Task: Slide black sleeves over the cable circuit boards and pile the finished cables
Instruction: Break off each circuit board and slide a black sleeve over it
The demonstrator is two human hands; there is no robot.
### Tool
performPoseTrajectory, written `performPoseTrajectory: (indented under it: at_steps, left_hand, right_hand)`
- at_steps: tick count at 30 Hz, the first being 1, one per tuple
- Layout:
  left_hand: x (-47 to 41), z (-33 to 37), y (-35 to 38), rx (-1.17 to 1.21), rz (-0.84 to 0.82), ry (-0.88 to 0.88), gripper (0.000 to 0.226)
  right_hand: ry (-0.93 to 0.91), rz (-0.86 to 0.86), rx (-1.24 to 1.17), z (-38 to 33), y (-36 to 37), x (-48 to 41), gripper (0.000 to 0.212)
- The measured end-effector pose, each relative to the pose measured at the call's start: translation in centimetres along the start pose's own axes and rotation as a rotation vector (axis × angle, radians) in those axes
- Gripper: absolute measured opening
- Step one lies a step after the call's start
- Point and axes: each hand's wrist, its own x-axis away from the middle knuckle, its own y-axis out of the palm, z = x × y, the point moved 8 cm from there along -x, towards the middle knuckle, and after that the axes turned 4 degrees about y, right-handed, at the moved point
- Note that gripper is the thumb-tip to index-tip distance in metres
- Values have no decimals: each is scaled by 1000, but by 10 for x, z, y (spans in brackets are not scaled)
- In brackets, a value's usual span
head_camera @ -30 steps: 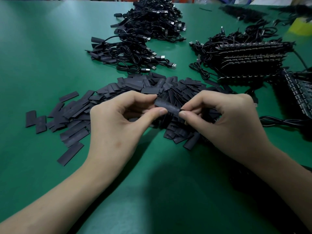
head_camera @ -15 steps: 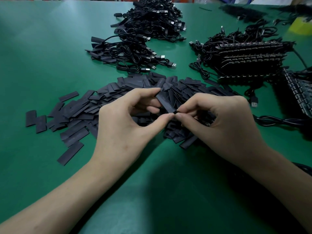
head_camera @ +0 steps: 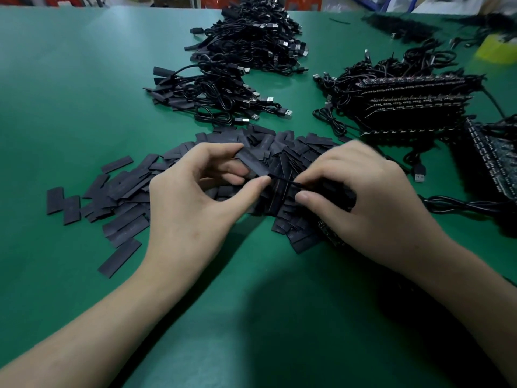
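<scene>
Seen from the head camera, the left hand (head_camera: 193, 203) pinches a sleeve (head_camera: 251, 165) between thumb and forefinger, above the heap of loose sleeves (head_camera: 120, 189). At its 3 o'clock the right hand (head_camera: 372, 197) pinches the thin cable (head_camera: 282, 182) at the sleeve's mouth. I'd keep that mouth open and pull straight. The finished cables (head_camera: 218, 99) lie at 12 o'clock.

bench (head_camera: 70, 93): smooth matt green top. sleeves (head_camera: 120, 256) at 9 o'clock: flat matt black plastic film. cables (head_camera: 218, 99) at 12: black plastic jackets, slight gloss, bright metal USB plugs (head_camera: 288, 112). circuit boards (head_camera: 414, 107) at 2: dark, rows of shiny metal pads.
</scene>
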Motion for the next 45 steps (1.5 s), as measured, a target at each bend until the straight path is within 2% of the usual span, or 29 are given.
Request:
performPoseTrajectory:
  at_steps: [4, 9, 12, 19, 23, 27, 31, 35, 40, 45]
  left_hand:
    - [0, 0, 0, 12, -8, -8, 47]
    - [0, -1, 6, 47, -66, -29, 63]
    - [1, -2, 12, 28, -110, -20, 56]
    - [4, -1, 17, -33, -196, 1, 43]
    - [4, -2, 17, -77, -213, 13, 34]
    - [4, -4, 16, -86, -226, 16, 32]
    - [4, -3, 16, -97, -238, 38, 34]
    - [3, -3, 16, -113, -244, 47, 33]
    - [3, -2, 17, -138, -250, 60, 28]
    - [2, -2, 20, -145, -253, 57, 19]
  right_hand:
    - [15, 11, 73, 0, -3, -2, 8]
    - [123, 183, 106, 10, -50, -27, 10]
    - [155, 164, 122, 6, -53, -70, 18]
    - [-21, 98, 302, -28, 25, -212, 23]
    - [-38, 43, 393, -43, 75, -266, 21]
    - [-42, -114, 463, -41, 115, -288, 21]
    - [-91, -256, 528, -33, 134, -282, 39]
    - [-153, -190, 463, -40, 112, -259, 50]
    - [-189, -181, 304, -39, 56, -184, 32]
    - [-153, -470, 307, -20, 13, -83, 21]
